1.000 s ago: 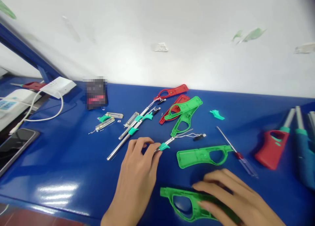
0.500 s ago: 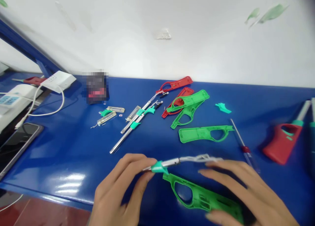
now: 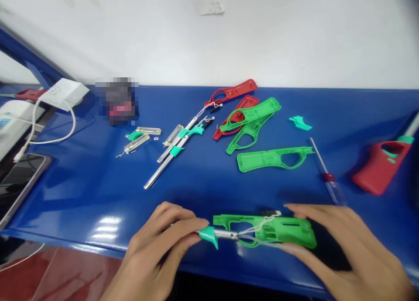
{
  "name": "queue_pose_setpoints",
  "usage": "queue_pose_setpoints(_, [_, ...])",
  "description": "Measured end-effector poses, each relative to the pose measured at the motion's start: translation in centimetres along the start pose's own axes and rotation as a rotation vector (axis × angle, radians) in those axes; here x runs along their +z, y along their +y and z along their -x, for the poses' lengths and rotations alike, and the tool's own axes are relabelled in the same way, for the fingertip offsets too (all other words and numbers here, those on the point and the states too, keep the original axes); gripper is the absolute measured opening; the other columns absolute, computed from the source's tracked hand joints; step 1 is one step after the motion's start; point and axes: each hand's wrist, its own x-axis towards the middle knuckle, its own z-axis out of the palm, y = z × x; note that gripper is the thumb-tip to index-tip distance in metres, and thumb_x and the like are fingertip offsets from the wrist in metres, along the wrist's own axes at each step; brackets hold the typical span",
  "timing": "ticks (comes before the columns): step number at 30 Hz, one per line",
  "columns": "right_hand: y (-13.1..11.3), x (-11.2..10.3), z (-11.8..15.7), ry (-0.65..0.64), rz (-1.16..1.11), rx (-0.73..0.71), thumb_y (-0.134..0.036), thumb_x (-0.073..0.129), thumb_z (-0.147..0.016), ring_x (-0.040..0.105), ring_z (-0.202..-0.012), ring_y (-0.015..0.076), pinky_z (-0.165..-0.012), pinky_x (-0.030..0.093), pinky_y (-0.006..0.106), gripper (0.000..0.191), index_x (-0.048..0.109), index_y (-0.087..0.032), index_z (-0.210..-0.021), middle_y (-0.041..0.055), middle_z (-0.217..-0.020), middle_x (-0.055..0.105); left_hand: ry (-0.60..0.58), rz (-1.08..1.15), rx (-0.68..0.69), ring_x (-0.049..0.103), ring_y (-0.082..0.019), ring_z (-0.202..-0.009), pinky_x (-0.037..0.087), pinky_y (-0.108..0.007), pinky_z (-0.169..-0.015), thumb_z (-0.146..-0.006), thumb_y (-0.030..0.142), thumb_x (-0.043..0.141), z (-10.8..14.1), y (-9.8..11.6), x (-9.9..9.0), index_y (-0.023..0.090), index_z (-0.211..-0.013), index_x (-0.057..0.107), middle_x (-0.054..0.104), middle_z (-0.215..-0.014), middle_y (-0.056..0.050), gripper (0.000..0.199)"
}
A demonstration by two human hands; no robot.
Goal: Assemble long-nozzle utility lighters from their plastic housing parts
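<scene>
My left hand (image 3: 163,248) pinches a metal lighter barrel (image 3: 225,234) by a teal collar (image 3: 208,236) between thumb and fingertips. White wires and a thin pale tube trail from the barrel to the right, across a green lighter casing half (image 3: 293,231), its inner side up. A small black part (image 3: 269,213) on the wires sits by the casing's upper edge. My right hand (image 3: 353,244) has thumb and forefinger spread around the casing's right end. Its thumb tip lies close to the pale tube; whether they touch is unclear.
Green casing halves (image 3: 262,160) and red ones (image 3: 240,89) lie beyond my hands. Wired barrels (image 3: 165,167), clear fuel tanks (image 3: 136,143) and a teal trigger (image 3: 300,122) are spread around. A screwdriver (image 3: 330,183) and a red lighter (image 3: 376,170) are rightward; a phone (image 3: 24,183) is left.
The tilted green casing half now lies nearly level. The barrel has come lower, in front of it, with the wires across the casing. My right fingers remain spread. The camera view has tipped downward.
</scene>
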Motion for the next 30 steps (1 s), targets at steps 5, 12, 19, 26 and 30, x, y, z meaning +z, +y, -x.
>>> queue_pose_setpoints(5, [-0.1, -0.1, -0.7, -0.013, 0.028, -0.016, -0.066, 0.060, -0.100, 0.061, -0.115, 0.0227, -0.104, 0.045, 0.038, 0.052, 0.060, -0.036, -0.142, -0.0005, -0.129, 0.064, 0.043, -0.126, 0.015, 0.057, -0.012, -0.109, 0.049, -0.020, -0.092, -0.109, 0.014, 0.054, 0.1, -0.6, 0.2, 0.033, -0.128, 0.065, 0.064, -0.117, 0.002, 0.028])
queue_pose_setpoints(12, [-1.4, -0.2, -1.6, -0.042, 0.031, -0.116, -0.055, 0.054, -0.106, 0.058, -0.121, 0.0213, -0.103, 0.042, 0.034, 0.054, 0.051, -0.033, -0.155, 0.0014, -0.137, 0.059, 0.048, -0.285, -0.031, 0.058, -0.021, -0.116, 0.051, -0.037, -0.096, -0.108, 0.020, 0.055, 0.5, -0.8, 0.1, 0.034, -0.134, 0.063, 0.059, -0.129, -0.004, 0.031])
queue_pose_setpoints(19, [-2.7, 0.2, -3.1, 0.029, -0.024, -0.116, -0.035, 0.057, -0.108, 0.061, -0.115, 0.0198, -0.105, 0.043, 0.035, 0.023, 0.066, -0.029, -0.128, 0.0021, -0.128, 0.062, 0.096, -0.221, -0.008, 0.057, -0.023, -0.118, 0.053, -0.041, -0.096, -0.106, 0.020, 0.060, -0.9, 0.4, 2.0, 0.029, -0.135, 0.061, 0.059, -0.129, -0.007, 0.030])
queue_pose_setpoints(26, [-3.7, 0.2, -4.1, 0.074, -0.111, -0.128, -0.022, 0.060, -0.106, 0.063, -0.106, 0.0158, -0.102, 0.046, 0.029, 0.009, 0.065, -0.027, -0.113, -0.0016, -0.110, 0.070, 0.144, -0.161, 0.057, 0.061, -0.016, -0.109, 0.048, -0.033, -0.096, -0.105, 0.011, 0.062, -1.4, 0.2, 2.1, 0.024, -0.119, 0.064, 0.067, -0.119, -0.001, 0.019])
queue_pose_setpoints(30, [-3.1, -0.4, -3.1, 0.115, -0.180, -0.110, -0.015, 0.062, -0.102, 0.064, -0.107, 0.0185, -0.103, 0.049, 0.034, 0.019, 0.067, -0.030, -0.114, -0.0034, -0.108, 0.073, 0.141, -0.105, 0.052, 0.062, -0.013, -0.106, 0.046, -0.029, -0.097, -0.104, 0.008, 0.063, -0.5, 0.5, 1.4, 0.028, -0.121, 0.066, 0.066, -0.120, 0.001, 0.026])
